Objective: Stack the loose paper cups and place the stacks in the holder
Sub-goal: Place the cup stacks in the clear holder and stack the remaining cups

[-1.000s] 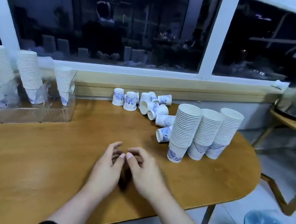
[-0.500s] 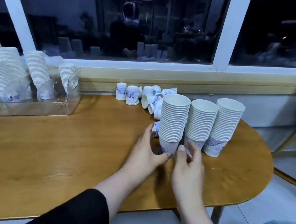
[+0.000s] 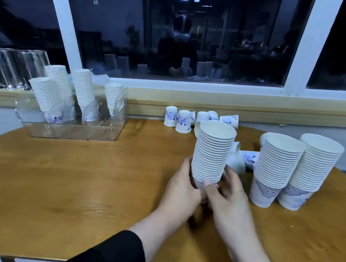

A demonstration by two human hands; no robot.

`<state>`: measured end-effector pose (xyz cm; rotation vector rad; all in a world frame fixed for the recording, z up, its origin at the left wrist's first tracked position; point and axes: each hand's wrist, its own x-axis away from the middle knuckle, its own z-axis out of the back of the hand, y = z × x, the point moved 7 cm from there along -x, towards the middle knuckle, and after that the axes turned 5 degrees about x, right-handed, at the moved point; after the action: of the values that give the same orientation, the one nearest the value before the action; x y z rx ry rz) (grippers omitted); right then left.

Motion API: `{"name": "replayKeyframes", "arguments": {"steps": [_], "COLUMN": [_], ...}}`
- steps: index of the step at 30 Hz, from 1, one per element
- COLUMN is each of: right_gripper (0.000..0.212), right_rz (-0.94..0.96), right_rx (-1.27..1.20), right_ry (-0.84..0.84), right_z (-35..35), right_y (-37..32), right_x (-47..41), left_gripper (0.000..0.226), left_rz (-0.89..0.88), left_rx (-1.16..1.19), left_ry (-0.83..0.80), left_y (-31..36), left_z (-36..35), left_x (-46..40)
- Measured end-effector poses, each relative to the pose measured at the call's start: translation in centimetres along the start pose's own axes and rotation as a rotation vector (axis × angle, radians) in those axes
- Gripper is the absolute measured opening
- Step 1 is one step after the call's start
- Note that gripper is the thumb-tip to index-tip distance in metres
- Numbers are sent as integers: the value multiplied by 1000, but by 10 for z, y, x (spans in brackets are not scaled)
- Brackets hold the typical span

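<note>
Both hands are gripping one stack of cups at its base.

The left hand (image 3: 182, 187) and right hand (image 3: 228, 195) are clamping the stack (image 3: 212, 152) from both sides, probably so it is not bending while it is standing on the bench (image 3: 72, 183); the holder (image 3: 72, 133) is waiting well apart, at the left.

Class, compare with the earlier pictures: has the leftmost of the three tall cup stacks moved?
Yes. Both hands hold the leftmost stack, now shifted left, leaving a gap from the two standing stacks it stood beside.
</note>
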<state>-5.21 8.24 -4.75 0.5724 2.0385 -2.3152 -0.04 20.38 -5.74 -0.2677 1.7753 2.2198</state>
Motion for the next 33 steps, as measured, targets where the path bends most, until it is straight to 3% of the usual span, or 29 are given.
{"name": "replayKeyframes", "arguments": {"steps": [4, 8, 13, 20, 26, 33], "right_gripper": [63, 63, 79, 77, 76, 76], "right_rz": [66, 181, 271, 311, 250, 79], "right_rx": [129, 274, 293, 290, 318, 472], "right_ry": [-194, -380, -513, -409, -339, -259], "right_z": [-70, -182, -329, -465, -559, -613], "right_y": [-31, -68, -92, -123, -139, -103], "right_x": [-11, -23, -37, -95, -152, -179], "left_gripper": [64, 63, 70, 95, 73, 65], "left_rz": [-41, -52, -85, -51, 85, 144], "left_rx": [-52, -141, -164, -180, -270, -244], "left_ry": [75, 200, 381, 518, 686, 690], "left_y": [-3, -17, -38, -88, -143, -168], "left_z": [76, 194, 329, 460, 528, 543], "left_x": [7, 9, 3, -32, -53, -65]}}
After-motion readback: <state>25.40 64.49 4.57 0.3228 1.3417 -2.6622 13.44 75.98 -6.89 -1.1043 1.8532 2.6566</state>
